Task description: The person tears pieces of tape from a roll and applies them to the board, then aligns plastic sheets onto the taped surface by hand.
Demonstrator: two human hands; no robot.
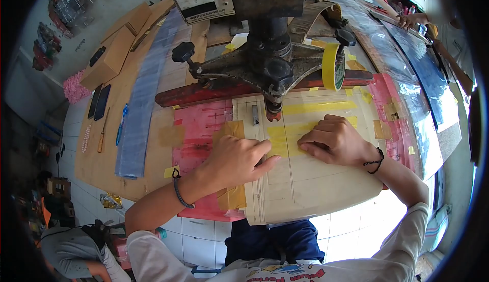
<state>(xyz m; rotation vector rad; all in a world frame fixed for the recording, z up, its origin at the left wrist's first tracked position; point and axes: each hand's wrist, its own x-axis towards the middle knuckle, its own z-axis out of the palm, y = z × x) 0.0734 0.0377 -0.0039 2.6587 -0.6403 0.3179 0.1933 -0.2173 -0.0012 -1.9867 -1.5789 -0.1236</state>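
Both hands rest on a cream sheet [316,190] marked with ruled lines and strips of yellow tape [318,108]. My left hand [237,159] is closed near the sheet's left edge, thumb and index finger close together; a small dark thing shows at the fingertips, too hidden to name. My right hand [336,140] is closed over another yellow strip, its curled fingertips against the sheet. What it holds, if anything, is hidden. A small metal bar [255,115] lies on the sheet beyond my left hand. Brown tape and pink plastic film [198,134] lie under my left forearm.
A press head with a red bar [209,92] stands just beyond my hands. A yellow tape roll [330,67] hangs on its right side. At left are a blue pen [121,124], a screwdriver [103,131] and a cardboard box [109,58]. Another person's hand [407,21] is far right.
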